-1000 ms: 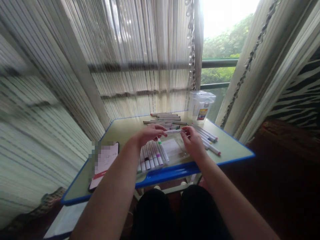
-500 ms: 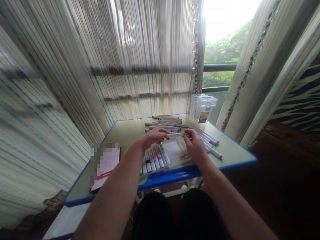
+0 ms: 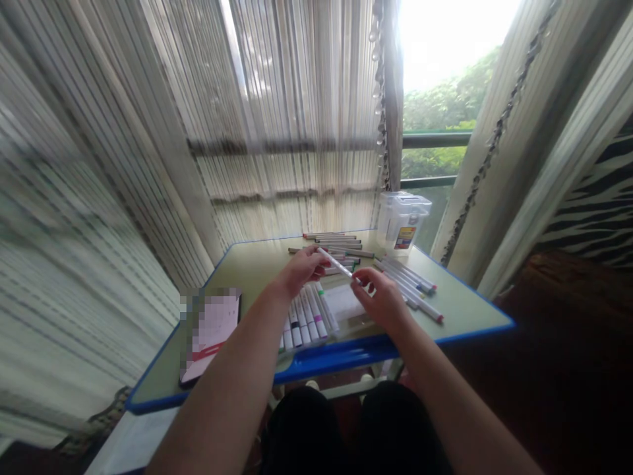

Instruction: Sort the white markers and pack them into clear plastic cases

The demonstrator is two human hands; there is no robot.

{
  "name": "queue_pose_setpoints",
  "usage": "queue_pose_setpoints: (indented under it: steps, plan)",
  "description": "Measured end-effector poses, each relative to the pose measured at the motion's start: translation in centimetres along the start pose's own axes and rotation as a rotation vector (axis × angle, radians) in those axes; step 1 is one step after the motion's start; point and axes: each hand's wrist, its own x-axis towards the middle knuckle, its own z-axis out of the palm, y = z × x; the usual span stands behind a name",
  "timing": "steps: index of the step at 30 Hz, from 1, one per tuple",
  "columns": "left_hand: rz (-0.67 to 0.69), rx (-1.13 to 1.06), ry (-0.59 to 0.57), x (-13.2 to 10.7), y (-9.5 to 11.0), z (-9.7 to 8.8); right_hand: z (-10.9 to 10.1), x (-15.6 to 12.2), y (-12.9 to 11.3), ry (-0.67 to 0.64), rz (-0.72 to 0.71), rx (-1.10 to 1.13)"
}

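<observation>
Between my two hands a white marker [image 3: 336,263] is held slantwise above the table, its left end higher up in the picture. My left hand [image 3: 305,269] pinches the upper left end. Fingers of my right hand [image 3: 376,291] close on the lower right end. Under them lies a clear plastic tray [image 3: 349,303], its left part filled with a row of white markers [image 3: 307,316] with coloured bands. Loose markers [image 3: 341,245] are scattered behind my hands. Several more markers [image 3: 409,282] lie side by side right of my right hand.
A clear plastic box [image 3: 403,224] with a label stands at the back right of the blue-edged table [image 3: 469,318]. At the left lies a tablet-like device [image 3: 217,336], partly blurred out. String curtains [image 3: 277,158] hang behind the table, beside a window.
The marker has turned from nearly level to slanted, its right end now lower. My right hand has moved down and slightly left. The view has shifted a little.
</observation>
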Motion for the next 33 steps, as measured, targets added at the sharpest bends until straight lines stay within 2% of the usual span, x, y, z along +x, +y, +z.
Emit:
queue_pose_setpoints:
  steps: [6, 15, 22, 26, 33]
  plan:
    - [0.041, 0.089, 0.112, 0.0, -0.3, 0.3, 0.4, -0.1, 0.5, -0.044, -0.048, -0.062]
    - [0.104, 0.070, 0.141, 0.2, -0.5, 0.1, 0.4, -0.2, 0.5, -0.063, -0.007, -0.049]
    - [0.107, 0.054, 0.156, 0.2, -0.4, 0.1, 0.3, -0.1, 0.5, -0.059, -0.024, -0.091]
    - [0.091, 0.096, 0.158, 0.2, -0.3, 0.2, 0.1, -0.3, 0.0, -0.095, -0.087, -0.137]
    - [0.044, 0.147, 0.095, -0.2, 0.0, 0.5, -0.3, -0.7, -1.1, -0.145, -0.176, -0.209]
